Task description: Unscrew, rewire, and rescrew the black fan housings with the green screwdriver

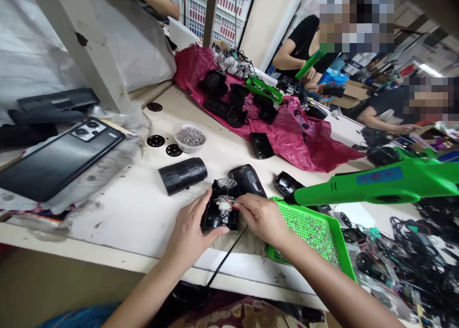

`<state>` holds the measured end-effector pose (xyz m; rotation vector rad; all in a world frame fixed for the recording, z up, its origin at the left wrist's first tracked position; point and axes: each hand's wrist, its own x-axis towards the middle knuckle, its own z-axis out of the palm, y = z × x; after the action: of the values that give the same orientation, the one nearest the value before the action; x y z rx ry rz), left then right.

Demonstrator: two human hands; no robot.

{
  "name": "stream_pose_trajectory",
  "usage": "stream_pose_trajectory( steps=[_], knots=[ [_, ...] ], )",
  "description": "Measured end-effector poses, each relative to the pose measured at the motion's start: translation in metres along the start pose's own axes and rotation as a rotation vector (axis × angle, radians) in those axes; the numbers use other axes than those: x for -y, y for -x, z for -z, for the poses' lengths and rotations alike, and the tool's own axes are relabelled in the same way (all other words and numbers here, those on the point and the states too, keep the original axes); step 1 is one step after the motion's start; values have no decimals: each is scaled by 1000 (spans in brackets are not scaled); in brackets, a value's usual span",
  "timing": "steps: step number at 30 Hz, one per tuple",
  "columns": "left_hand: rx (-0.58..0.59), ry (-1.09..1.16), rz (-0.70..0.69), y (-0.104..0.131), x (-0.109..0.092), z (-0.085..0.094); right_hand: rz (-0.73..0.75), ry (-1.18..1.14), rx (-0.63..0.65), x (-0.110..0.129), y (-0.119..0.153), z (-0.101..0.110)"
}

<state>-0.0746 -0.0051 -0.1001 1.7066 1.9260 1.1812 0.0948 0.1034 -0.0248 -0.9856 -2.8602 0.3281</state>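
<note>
An opened black plastic housing [233, 220] lies on the table in front of me, with a whitish motor-like part [224, 206] and a round grille at its far end. My left hand [189, 230] grips the housing from the left, thumb along its near edge. Over its right side, my right hand [261, 218] has its fingers pinched at thin red and white wires [229, 202]. The fingertips partly hide the wires. A black cord [227, 256] runs from the housing toward the table's near edge. Black shell pieces, one a half-cylinder [183, 175] and another curved shell [247, 179], lie just beyond.
A green tray [346, 256] of small screws stands at right, under a green electric screwdriver [369, 180]. Beyond are a bowl of metal bits [191, 137], black discs [155, 141] and a magenta sheet [304, 151]. A phone [53, 160] lies left; tangled cables [412, 242] right. Co-workers sit beyond.
</note>
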Motion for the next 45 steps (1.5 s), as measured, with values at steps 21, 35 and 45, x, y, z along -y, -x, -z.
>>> stream_pose_trajectory(
  steps=[21,35,45],
  knots=[
    [13,-38,-30,-3,-1,-1,61,53,65,5,-5,0],
    [7,71,-15,-5,1,-1,-206,-209,-190,-2,15,4],
    [75,119,81,-6,9,0,-261,-198,-160,13,46,-5]
  ],
)
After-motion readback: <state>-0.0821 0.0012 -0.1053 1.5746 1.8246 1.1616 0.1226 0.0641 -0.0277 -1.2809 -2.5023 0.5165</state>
